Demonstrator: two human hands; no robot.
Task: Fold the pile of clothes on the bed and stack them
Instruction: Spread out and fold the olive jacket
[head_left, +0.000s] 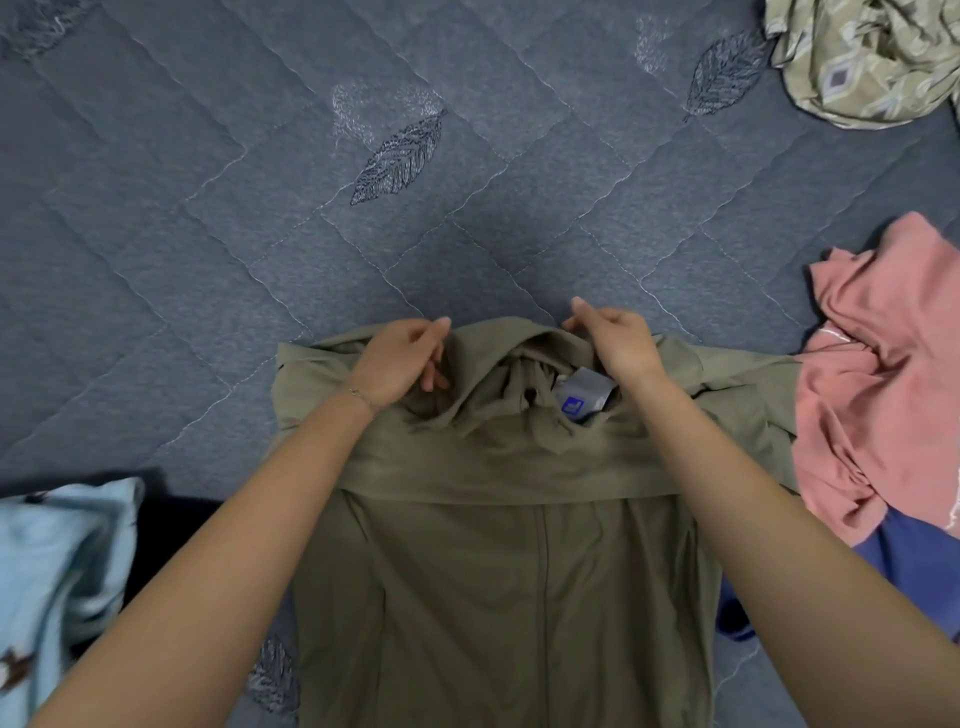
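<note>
Olive garment (493, 597), hands (400, 358) (618, 343) seemingly at collar

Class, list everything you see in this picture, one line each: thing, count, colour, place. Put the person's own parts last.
olive garment: one, olive green, centre, spread on the bed
label: one, grey with a blue mark, inside the olive garment's collar
pink garment: one, pink, crumpled, right
blue garment: one, dark blue, lower right, partly under the pink garment
patterned cloth: one, beige-green, crumpled, top right
pale cloth: one, light blue, lower left
bed cover: one, grey-blue, quilted, under everything
bracelet: one, thin, left wrist
left hand: one, pinches the collar
right hand: one, grips the collar
</note>
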